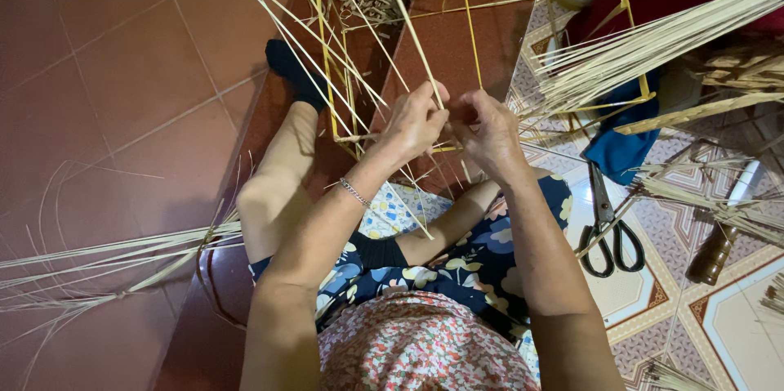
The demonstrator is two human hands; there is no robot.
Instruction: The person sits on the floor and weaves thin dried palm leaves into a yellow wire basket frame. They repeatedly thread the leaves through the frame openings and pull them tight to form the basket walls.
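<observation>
Pale bamboo strip [408,27]: pinched by left hand [415,124], steadying it.
Yellow stick frame [392,48]: right hand [492,136] closed on it, bracing.

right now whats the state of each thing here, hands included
left hand: fingers pinched shut on a pale strip
right hand: fingers curled shut on the frame's lower bar
pale strip: held, slanting up and away
yellow frame: upright, unfinished, strips threaded through it
scissors: closed, lying flat on the tiled floor
strip bundle: loose, fanned out at the right
bracelet: worn on the left wrist
</observation>
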